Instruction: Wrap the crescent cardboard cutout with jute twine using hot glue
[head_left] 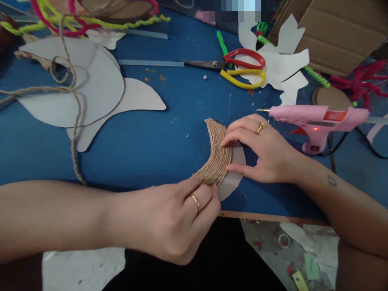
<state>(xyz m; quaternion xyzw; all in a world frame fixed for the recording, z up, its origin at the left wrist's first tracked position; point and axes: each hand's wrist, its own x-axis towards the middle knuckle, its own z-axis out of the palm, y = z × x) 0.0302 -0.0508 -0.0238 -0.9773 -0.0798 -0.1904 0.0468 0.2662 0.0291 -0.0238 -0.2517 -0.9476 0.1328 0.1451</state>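
Observation:
A crescent-shaped white card [238,155] lies near the table's front edge, its inner side covered with curved rows of brown jute twine [220,141]. My left hand [184,218] is closed in a pinch at the lower end of these rows, over the twine; its fingertips are partly hidden. My right hand [260,149] holds the piece from the right, with bent fingers pressing on the twine rows and the thumb at their outer edge. Bare card shows along the outer curve. A loose length of twine [74,141] runs down from the upper left and passes behind my left forearm.
A pink glue gun [318,117] with a lit red light lies at right, its nozzle near my right hand. Scissors [239,66] with red and yellow handles lie ahead. White card cutouts [100,89], pipe cleaners [121,26] and a cardboard box [336,32] surround the work.

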